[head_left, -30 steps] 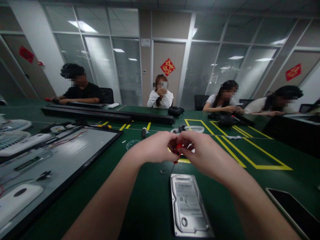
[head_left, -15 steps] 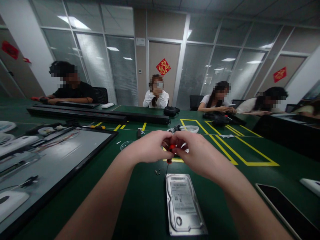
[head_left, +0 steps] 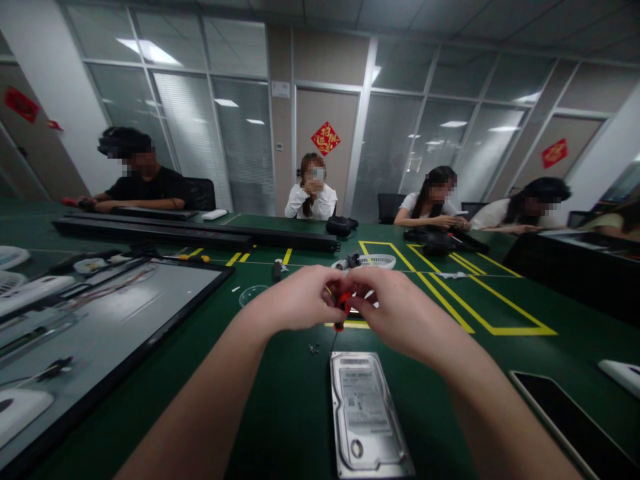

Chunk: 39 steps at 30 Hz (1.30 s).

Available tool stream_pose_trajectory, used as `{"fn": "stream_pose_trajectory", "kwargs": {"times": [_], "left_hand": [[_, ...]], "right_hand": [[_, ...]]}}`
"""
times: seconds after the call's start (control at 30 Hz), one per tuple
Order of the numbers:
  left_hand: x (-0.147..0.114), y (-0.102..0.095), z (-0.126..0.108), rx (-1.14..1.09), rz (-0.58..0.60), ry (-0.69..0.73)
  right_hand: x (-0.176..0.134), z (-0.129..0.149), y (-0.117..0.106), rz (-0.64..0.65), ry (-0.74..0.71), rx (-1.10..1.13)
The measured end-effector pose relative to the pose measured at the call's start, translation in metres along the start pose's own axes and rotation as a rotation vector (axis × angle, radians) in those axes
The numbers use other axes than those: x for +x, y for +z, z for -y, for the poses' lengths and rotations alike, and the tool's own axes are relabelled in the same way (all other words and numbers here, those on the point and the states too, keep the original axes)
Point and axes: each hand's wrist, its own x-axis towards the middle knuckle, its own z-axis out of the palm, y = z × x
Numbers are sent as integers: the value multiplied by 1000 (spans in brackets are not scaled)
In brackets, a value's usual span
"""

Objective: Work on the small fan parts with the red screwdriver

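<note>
A small red and black screwdriver [head_left: 341, 313] stands near upright between my hands. My left hand [head_left: 303, 297] closes on its handle from the left with thumb and fingertips. From the other side my right hand [head_left: 387, 300] pinches the top of the handle; some of its fingers are hidden. The thin shaft points down to the far left corner of a silver hard drive [head_left: 367, 413], which lies label up on the green table [head_left: 280, 413]. Whether the tip sits in a screw is too small to tell. Several tiny screws [head_left: 313, 349] lie left of the shaft.
A large flat panel [head_left: 150, 313] with parts on it fills the left side. A phone [head_left: 570, 420] lies at the right. Beyond my hands are a white basket [head_left: 377, 261], a clear round dish [head_left: 253, 295] and long black bars [head_left: 200, 231]. Several people sit across the table.
More of the red handle shows between my fingers, and my grip on it has shifted slightly. The camera view has tipped a little; the hard drive stays put.
</note>
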Motion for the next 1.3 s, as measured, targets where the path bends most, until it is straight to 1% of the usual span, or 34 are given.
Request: {"fn": "stream_pose_trajectory", "kwargs": {"times": [0.1, 0.2, 0.3, 0.4, 0.5, 0.6, 0.73, 0.83, 0.97, 1.1, 1.2, 1.3], "left_hand": [[1, 1, -1, 4, 6, -9], [0, 0, -3, -19, 8, 18], [-1, -1, -4, -54, 1, 47], [0, 0, -1, -80, -5, 41], [2, 3, 2, -48, -17, 20], [1, 3, -1, -41, -6, 25], [-2, 0, -7, -31, -34, 36], [-1, 0, -5, -46, -55, 42], [2, 2, 2, -3, -61, -2], [1, 2, 0, -16, -37, 31], [0, 1, -3, -1, -54, 70], [1, 2, -1, 0, -63, 61]], "right_hand": [[1, 0, 2, 3, 21, -9], [2, 0, 4, -10, -3, -27], [2, 0, 4, -16, -22, 14], [1, 1, 4, -17, -12, 43], [1, 3, 4, -34, -17, 4], [2, 3, 5, -32, -32, -26], [3, 1, 6, -35, -39, 18], [2, 0, 7, -43, -51, 57], [3, 0, 6, -72, -29, -32], [3, 0, 5, -35, -33, -30], [2, -1, 3, -10, -39, -7], [2, 0, 2, 4, -25, 12]]}}
